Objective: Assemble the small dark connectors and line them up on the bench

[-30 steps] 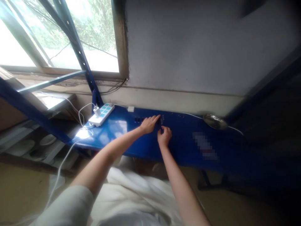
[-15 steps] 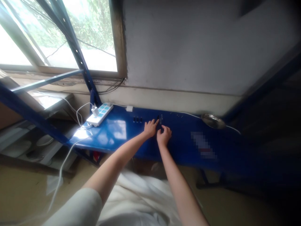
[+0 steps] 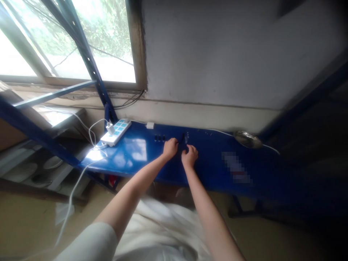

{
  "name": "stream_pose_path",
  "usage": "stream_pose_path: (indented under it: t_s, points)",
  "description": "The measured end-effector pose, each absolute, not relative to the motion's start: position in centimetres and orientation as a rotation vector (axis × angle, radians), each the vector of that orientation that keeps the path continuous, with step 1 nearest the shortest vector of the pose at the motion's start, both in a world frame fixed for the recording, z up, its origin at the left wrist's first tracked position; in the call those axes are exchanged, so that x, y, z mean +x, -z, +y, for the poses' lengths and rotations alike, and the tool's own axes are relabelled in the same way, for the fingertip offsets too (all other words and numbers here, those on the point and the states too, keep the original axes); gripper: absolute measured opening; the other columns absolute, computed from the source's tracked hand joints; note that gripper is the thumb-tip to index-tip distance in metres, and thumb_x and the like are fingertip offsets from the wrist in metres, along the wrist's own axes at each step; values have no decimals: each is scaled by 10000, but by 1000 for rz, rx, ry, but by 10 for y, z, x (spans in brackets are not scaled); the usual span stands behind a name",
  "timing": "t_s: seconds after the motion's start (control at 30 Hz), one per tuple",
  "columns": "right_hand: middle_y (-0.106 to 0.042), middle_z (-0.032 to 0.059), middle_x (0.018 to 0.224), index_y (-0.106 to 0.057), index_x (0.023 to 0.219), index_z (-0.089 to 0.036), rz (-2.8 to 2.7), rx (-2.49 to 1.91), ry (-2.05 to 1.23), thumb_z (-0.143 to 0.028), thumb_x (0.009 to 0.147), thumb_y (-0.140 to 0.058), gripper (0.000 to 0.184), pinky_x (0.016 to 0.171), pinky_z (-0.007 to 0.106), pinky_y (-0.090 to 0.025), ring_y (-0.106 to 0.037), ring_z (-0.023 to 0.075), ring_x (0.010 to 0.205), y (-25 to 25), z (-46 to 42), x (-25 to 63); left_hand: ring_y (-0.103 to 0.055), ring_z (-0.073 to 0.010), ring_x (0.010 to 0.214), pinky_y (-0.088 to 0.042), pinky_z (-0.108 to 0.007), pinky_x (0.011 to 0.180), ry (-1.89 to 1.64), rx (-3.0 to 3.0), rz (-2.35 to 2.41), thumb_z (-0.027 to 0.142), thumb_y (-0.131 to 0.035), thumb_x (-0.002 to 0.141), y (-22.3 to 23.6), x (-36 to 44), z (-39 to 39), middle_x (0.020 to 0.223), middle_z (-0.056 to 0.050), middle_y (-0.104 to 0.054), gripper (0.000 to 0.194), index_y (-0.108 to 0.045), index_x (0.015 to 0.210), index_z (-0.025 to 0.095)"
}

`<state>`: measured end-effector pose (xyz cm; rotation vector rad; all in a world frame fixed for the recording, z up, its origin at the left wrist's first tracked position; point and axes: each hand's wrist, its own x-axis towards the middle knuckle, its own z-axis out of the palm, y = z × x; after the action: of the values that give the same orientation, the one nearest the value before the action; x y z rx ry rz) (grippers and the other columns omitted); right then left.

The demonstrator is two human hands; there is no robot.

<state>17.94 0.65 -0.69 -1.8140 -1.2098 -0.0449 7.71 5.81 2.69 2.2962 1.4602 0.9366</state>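
Observation:
My left hand (image 3: 170,148) is closed over the blue table, its fingers curled together; whatever they hold, if anything, is too small to make out. Close by on the right, my right hand (image 3: 189,156) has bent fingers drawn towards the thumb, and their contents cannot be made out either. Several small black pieces (image 3: 159,138) stand in a row left of my left hand. Just beyond both hands lie another small dark piece (image 3: 183,136) and a cluster of small clear pieces (image 3: 187,136). The two hands are apart.
On the blue table (image 3: 163,170), a white power strip (image 3: 115,133) with a plugged-in charger lies at the left. A white adapter (image 3: 150,125) sits at the back edge. A shiny metal dish (image 3: 247,139) stands at the right, beside a white cable.
My left hand has drawn back slightly to the left, away from the dark piece, and its outstretched fingers have curled in. My right hand has stayed nearly still.

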Motion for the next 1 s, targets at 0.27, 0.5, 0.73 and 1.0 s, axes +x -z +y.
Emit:
stream_pose_path:
  t_s: [0.27, 0.5, 0.73, 1.0]
  points:
    - [-420, 170, 1314, -530, 1193, -141, -1423, -2041, -83, -258, 801, -439, 420, 993, 548, -204, -300, 316, 1247, 6, 24, 177, -512, -127, 681, -423, -262, 665, -1435, 1829, 1354, 187, -462, 806, -12, 53, 28, 810, -43, -541, 35, -469, 834, 168]
    - [-375, 172, 1351, -476, 1253, -140, -1476, -2140, -110, -315, 852, -382, 448, 998, 570, -165, -274, 318, 1264, 4, 38, 179, -495, -136, 706, -413, -270, 675, -1533, 1766, 1345, 200, -433, 828, -7, 50, 18, 810, -40, -502, 62, -429, 887, 180]
    - [-529, 159, 1189, -585, 1077, -132, -1385, -1980, 1, -250, 823, -415, 328, 959, 529, -263, -408, 293, 1149, 7, 36, 180, -500, -140, 710, -412, -277, 683, -1552, 1652, 1383, 232, -412, 848, -10, 48, 16, 807, -44, -506, 59, -416, 877, 181]
    - [-579, 94, 808, -542, 838, -162, -1340, -1432, 150, -299, 877, -348, 241, 750, 316, -436, -528, 180, 798, 3, 22, 180, -502, -141, 717, -411, -279, 687, -1555, 1633, 1385, 273, -405, 861, -9, 47, 17, 799, -42, -507, 96, -421, 855, 179]
